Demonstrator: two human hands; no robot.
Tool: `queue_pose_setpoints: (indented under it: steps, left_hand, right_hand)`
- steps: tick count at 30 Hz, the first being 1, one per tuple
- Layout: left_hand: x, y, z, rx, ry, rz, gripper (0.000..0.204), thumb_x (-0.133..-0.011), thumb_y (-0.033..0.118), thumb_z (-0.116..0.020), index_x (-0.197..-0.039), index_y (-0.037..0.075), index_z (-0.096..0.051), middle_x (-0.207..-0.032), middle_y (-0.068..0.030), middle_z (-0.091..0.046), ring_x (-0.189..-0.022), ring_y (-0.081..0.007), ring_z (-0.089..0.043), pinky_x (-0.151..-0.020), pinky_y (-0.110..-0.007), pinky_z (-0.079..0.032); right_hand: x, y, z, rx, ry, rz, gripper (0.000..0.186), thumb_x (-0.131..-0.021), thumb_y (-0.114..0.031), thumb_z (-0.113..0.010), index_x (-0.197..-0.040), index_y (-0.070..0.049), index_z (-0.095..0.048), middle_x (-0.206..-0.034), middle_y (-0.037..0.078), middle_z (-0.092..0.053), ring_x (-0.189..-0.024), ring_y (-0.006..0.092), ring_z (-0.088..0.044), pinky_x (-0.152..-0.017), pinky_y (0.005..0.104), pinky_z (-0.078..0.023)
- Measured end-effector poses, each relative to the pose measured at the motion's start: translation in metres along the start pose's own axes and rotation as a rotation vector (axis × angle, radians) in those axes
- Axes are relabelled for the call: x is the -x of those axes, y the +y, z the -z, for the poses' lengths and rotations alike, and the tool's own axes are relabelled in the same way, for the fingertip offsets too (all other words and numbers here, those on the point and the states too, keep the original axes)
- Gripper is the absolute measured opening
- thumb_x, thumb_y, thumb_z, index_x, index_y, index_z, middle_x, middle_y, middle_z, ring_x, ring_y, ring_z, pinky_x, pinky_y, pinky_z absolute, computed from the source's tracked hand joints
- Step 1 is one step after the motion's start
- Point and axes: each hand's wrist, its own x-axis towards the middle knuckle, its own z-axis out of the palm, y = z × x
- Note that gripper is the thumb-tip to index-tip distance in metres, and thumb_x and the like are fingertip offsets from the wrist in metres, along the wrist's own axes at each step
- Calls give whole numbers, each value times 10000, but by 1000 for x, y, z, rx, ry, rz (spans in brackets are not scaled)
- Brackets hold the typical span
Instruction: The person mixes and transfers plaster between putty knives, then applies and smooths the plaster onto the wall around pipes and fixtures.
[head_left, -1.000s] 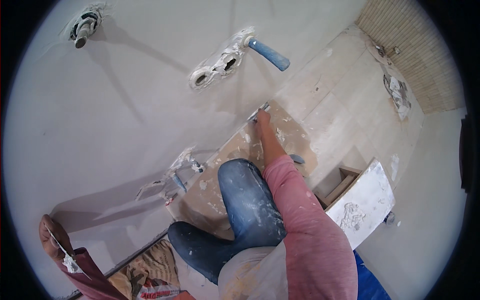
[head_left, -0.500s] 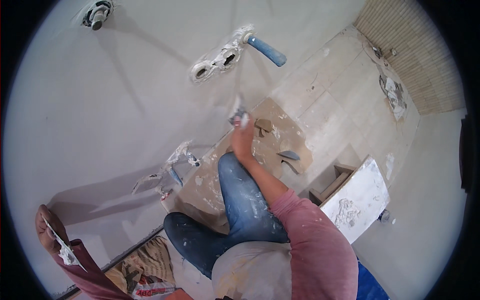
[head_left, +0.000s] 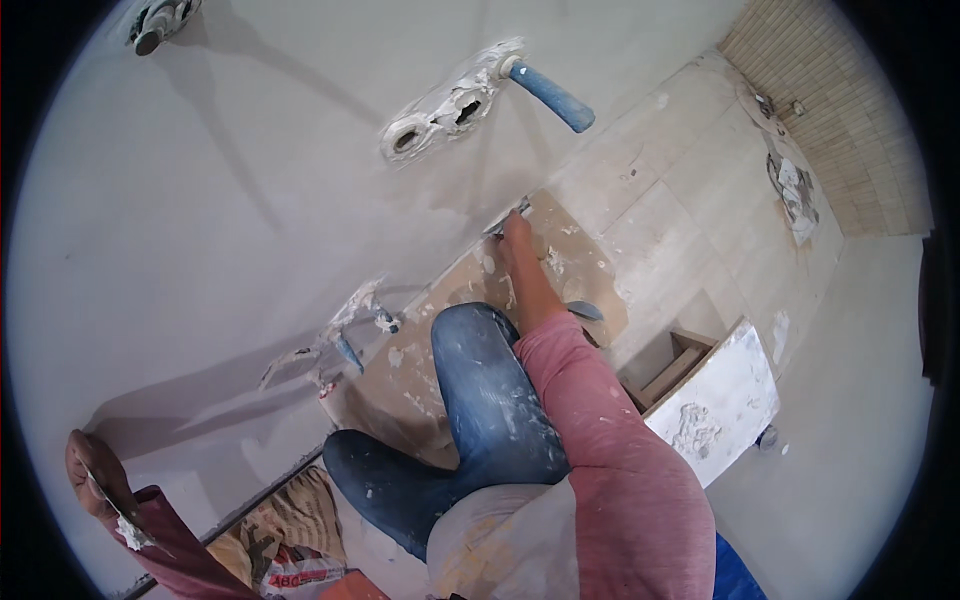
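My right hand (head_left: 515, 230) is closed on a putty knife (head_left: 497, 226), its blade low against the white wall (head_left: 260, 170) where that meets the board-covered floor. At the lower left, my left hand (head_left: 95, 470) grips a thin trowel blade (head_left: 112, 505) with white plaster on it. A tan, plaster-spattered board (head_left: 580, 260) lies under my knee, with a dark curved piece (head_left: 585, 310) on it. Above my right hand, a blue pipe (head_left: 550, 92) sticks out of the wall beside plastered openings (head_left: 405, 140). Lower down, more plastered fittings (head_left: 345, 352) show.
A white board with plaster (head_left: 730, 385) rests on a wooden box (head_left: 670, 375) at the right. Tiled floor (head_left: 670, 220) runs to a tiled wall (head_left: 830, 80). Sacks (head_left: 295, 520) and an orange object (head_left: 352, 588) lie at the lower left, blue plastic (head_left: 740, 570) at the lower right.
My right hand rose off the wall's foot toward me half a second ago, blurred, and is now back low at the wall-floor edge. My left hand has shifted slightly left.
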Motion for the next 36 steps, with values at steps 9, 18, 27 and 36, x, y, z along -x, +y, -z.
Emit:
queue_pose_setpoints:
  steps: [9,18,27,36]
  left_hand:
    - [-2,8,-23,12,47,31,439,-791,288,-833,-819,91,-442,-625,15,-460,-475,-69,-379,-421,-243,-256]
    - [-13,12,-36,36,-51,92,468,-787,319,-837,-815,99,-424,-607,22,-455,-456,-63,-367,-404,-229,-247]
    - [-7,10,-21,-64,55,43,480,-778,334,-844,-833,102,-427,-624,35,-439,-496,-57,-364,-430,-235,-245]
    - [-5,4,-8,11,-25,49,471,-778,339,-845,-818,105,-438,-647,37,-442,-557,-57,-386,-508,-237,-280]
  right_hand:
    - [228,21,-90,217,17,569,343,-988,-199,-517,-1238,35,-529,-1198,229,-554,-1088,339,-564,-983,411,-406]
    - [216,0,-20,472,-51,492,392,-997,-224,-526,-1282,45,-523,-1154,214,-627,-1036,327,-621,-903,387,-476]
    - [1,-7,25,215,78,112,430,-885,-183,-561,-1158,149,-554,-1069,209,-654,-928,293,-652,-794,380,-503]
    - [5,-34,-30,243,161,144,549,-948,-292,-510,-1252,164,-489,-1236,312,-585,-1049,402,-622,-894,465,-475]
